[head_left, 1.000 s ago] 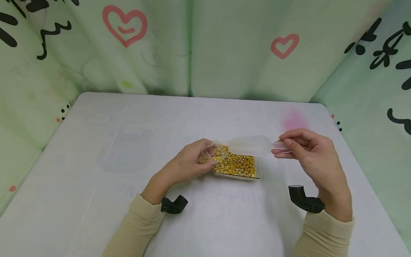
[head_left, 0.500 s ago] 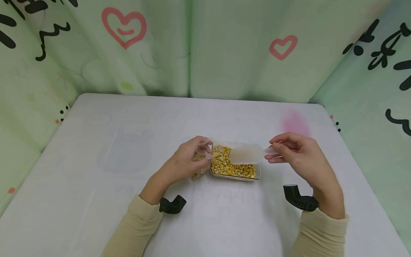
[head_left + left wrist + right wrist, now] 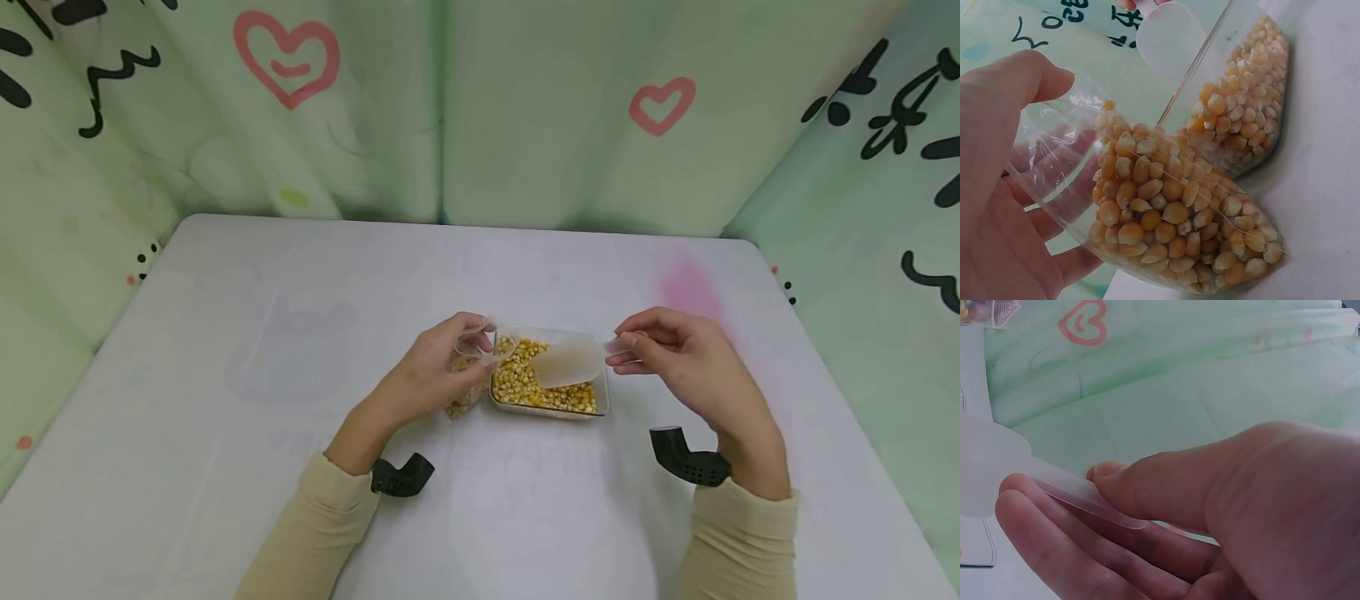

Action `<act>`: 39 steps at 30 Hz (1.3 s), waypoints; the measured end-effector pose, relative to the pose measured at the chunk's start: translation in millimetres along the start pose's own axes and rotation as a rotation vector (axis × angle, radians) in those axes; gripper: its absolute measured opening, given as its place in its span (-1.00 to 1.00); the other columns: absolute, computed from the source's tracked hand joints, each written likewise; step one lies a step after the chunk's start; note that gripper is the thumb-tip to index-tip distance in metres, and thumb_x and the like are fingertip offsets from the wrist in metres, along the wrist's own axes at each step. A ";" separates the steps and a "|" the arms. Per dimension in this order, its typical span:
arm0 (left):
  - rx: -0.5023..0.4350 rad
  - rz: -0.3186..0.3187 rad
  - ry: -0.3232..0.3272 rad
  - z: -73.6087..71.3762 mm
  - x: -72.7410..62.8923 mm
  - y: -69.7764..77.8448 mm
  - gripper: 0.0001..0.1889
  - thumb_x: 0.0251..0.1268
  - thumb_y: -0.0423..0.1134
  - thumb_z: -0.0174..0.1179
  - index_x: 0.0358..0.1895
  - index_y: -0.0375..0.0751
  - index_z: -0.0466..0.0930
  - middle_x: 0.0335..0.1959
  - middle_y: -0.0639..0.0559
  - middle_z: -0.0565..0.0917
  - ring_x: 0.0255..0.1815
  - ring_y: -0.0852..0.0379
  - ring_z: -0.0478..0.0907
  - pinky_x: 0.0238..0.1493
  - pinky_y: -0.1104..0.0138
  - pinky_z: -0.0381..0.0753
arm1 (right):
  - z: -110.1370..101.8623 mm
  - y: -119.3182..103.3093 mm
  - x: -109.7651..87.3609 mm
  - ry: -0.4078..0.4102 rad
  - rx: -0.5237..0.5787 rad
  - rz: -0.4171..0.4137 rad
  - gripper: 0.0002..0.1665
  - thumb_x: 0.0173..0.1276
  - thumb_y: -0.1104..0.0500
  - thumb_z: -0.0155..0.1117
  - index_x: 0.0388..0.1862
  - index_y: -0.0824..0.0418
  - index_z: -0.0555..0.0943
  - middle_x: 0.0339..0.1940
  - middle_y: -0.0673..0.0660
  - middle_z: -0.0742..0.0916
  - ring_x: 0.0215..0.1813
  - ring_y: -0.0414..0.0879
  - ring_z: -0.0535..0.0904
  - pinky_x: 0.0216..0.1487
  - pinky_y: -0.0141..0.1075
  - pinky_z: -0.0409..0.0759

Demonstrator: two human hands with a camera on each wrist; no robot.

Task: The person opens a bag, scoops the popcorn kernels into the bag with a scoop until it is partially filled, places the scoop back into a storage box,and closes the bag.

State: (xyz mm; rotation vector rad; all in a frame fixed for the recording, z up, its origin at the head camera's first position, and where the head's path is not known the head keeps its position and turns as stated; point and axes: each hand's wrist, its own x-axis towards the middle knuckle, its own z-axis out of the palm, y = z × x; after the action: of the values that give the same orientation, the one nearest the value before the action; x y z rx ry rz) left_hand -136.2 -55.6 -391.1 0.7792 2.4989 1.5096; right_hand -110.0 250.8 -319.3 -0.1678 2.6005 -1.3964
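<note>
My left hand grips a clear plastic bag near its mouth, thumb on one side and fingers on the other. Corn kernels fill the lower part of the bag, which hangs against the left end of a clear rectangular container. More yellow corn lies inside that container. With thumb and fingers, my right hand pinches the handle of a translucent white scoop. The scoop's head is tilted over the container's right part; whether it carries kernels I cannot tell.
A white table carries everything. Behind it and at both sides hangs a green curtain with hearts and black marks. Each wrist wears a black camera mount, one at the left wrist and one at the right wrist.
My right hand has moved left and the scoop with it, its head now lower over the corn. My left hand has shifted slightly left, and the bag now hangs beside the container.
</note>
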 end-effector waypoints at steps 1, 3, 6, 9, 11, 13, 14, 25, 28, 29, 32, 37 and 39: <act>0.003 0.001 0.000 0.0 0.3 -0.2 -0.57 0.38 -0.19 0.21 0.25 -0.20 0.42 -0.07 0.05 0.62 0.05 0.14 0.63 0.03 0.22 0.59 | 0.0 -0.3 0.1 0.001 -0.010 0.001 -0.69 0.53 0.09 0.12 0.03 0.30 0.56 -0.09 0.27 0.77 -0.19 -0.14 0.79 -0.07 -0.43 0.67; 0.011 0.001 -0.005 0.1 0.2 -0.6 -0.57 0.38 -0.18 0.21 0.25 -0.20 0.42 -0.07 0.05 0.62 0.05 0.14 0.63 0.02 0.23 0.59 | 0.4 -0.4 -0.1 0.003 -0.021 0.005 -0.70 0.53 0.09 0.11 0.02 0.31 0.56 -0.09 0.28 0.77 -0.19 -0.15 0.79 -0.07 -0.43 0.66; 0.022 0.001 -0.011 0.0 0.0 -0.7 -0.57 0.38 -0.18 0.22 0.25 -0.20 0.41 -0.07 0.04 0.62 0.05 0.14 0.64 -0.01 0.24 0.58 | 1.3 -0.5 -0.4 0.016 -0.031 -0.008 -0.72 0.53 0.12 0.11 -0.01 0.33 0.57 -0.07 0.30 0.76 -0.19 -0.18 0.78 -0.07 -0.43 0.67; 0.018 0.003 -0.008 -0.4 0.4 -0.3 -0.57 0.38 -0.18 0.22 0.24 -0.18 0.41 -0.07 0.04 0.61 0.05 0.15 0.63 -0.03 0.25 0.58 | 1.2 -0.8 -1.0 0.036 -0.031 -0.027 -0.74 0.52 0.15 0.12 -0.04 0.33 0.58 -0.06 0.29 0.75 -0.19 -0.20 0.78 -0.07 -0.41 0.67; 0.015 0.005 -0.003 -0.8 0.8 0.4 -0.58 0.37 -0.18 0.22 0.24 -0.16 0.41 -0.07 0.05 0.61 0.05 0.15 0.63 -0.04 0.25 0.58 | 0.4 -1.6 -1.8 0.046 -0.033 -0.036 -0.76 0.52 0.17 0.13 -0.05 0.33 0.59 -0.05 0.29 0.75 -0.19 -0.19 0.78 -0.08 -0.41 0.67; 0.016 0.003 -0.003 -0.8 1.3 0.7 -0.57 0.37 -0.18 0.22 0.24 -0.15 0.41 -0.07 0.06 0.61 0.05 0.16 0.63 -0.04 0.26 0.58 | -0.6 -2.5 -2.9 0.044 -0.033 -0.038 -0.79 0.51 0.21 0.12 -0.05 0.34 0.59 -0.05 0.29 0.75 -0.21 -0.18 0.78 -0.09 -0.39 0.68; 0.016 0.000 -0.006 -0.8 1.2 0.9 -0.57 0.37 -0.17 0.22 0.25 -0.15 0.41 -0.07 0.06 0.62 0.05 0.16 0.63 -0.04 0.26 0.58 | -1.0 -2.8 -3.6 0.039 -0.036 -0.036 -0.80 0.51 0.23 0.11 -0.05 0.34 0.58 -0.06 0.30 0.75 -0.21 -0.17 0.78 -0.09 -0.40 0.68; 0.037 0.004 0.002 -0.5 -0.6 1.2 -0.57 0.36 -0.19 0.24 0.24 -0.18 0.42 -0.07 0.04 0.63 0.04 0.14 0.64 -0.02 0.24 0.59 | -4.4 -7.0 -11.0 0.105 -0.060 -0.021 -0.80 0.50 0.24 0.12 -0.05 0.32 0.60 -0.09 0.23 0.76 -0.19 -0.25 0.77 -0.10 -0.44 0.67; 0.036 -0.005 -0.007 0.0 -1.0 1.7 -0.55 0.36 -0.19 0.24 0.25 -0.20 0.42 -0.07 0.04 0.63 0.04 0.14 0.64 0.00 0.24 0.58 | -4.6 -7.2 -13.7 0.168 -0.062 -0.010 -0.81 0.49 0.23 0.14 -0.05 0.31 0.61 -0.13 0.13 0.77 -0.20 -0.27 0.76 -0.12 -0.43 0.67; 0.035 -0.006 -0.009 0.1 -1.1 1.6 -0.55 0.36 -0.19 0.24 0.25 -0.21 0.41 -0.07 0.03 0.63 0.05 0.13 0.63 0.00 0.25 0.58 | -4.7 -7.2 -14.4 0.185 -0.069 -0.011 -0.81 0.48 0.24 0.14 -0.06 0.31 0.61 -0.15 0.10 0.78 -0.20 -0.28 0.76 -0.13 -0.43 0.67; 0.035 -0.001 -0.010 0.0 -0.8 1.5 -0.54 0.36 -0.19 0.25 0.26 -0.21 0.41 -0.07 0.03 0.63 0.05 0.13 0.64 -0.02 0.25 0.58 | -5.1 -8.0 -15.6 0.221 -0.094 -0.017 -0.82 0.48 0.24 0.13 -0.08 0.31 0.62 -0.19 0.01 0.79 -0.23 -0.29 0.76 -0.14 -0.45 0.67; 0.042 -0.002 -0.006 -1.0 0.2 2.6 -0.55 0.36 -0.18 0.25 0.25 -0.18 0.41 -0.07 0.04 0.63 0.05 0.13 0.64 -0.04 0.26 0.58 | -5.6 -11.0 -16.4 0.250 -0.134 -0.019 -0.81 0.49 0.24 0.11 -0.10 0.31 0.63 -0.21 0.04 0.79 -0.27 -0.33 0.76 -0.17 -0.49 0.66; 0.045 0.000 -0.006 -0.8 -0.2 2.2 -0.55 0.36 -0.18 0.25 0.25 -0.19 0.41 -0.07 0.03 0.63 0.05 0.12 0.64 -0.04 0.26 0.59 | -5.2 -11.5 -16.8 0.260 -0.149 -0.022 -0.81 0.48 0.24 0.11 -0.11 0.31 0.63 -0.21 0.08 0.79 -0.28 -0.35 0.75 -0.18 -0.50 0.65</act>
State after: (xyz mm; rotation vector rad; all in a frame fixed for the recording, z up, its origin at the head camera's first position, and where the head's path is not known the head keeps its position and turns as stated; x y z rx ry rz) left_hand -135.5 -55.6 -388.9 0.7891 2.5368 1.4526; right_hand -94.6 251.8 -305.0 -0.0362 2.9252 -1.3085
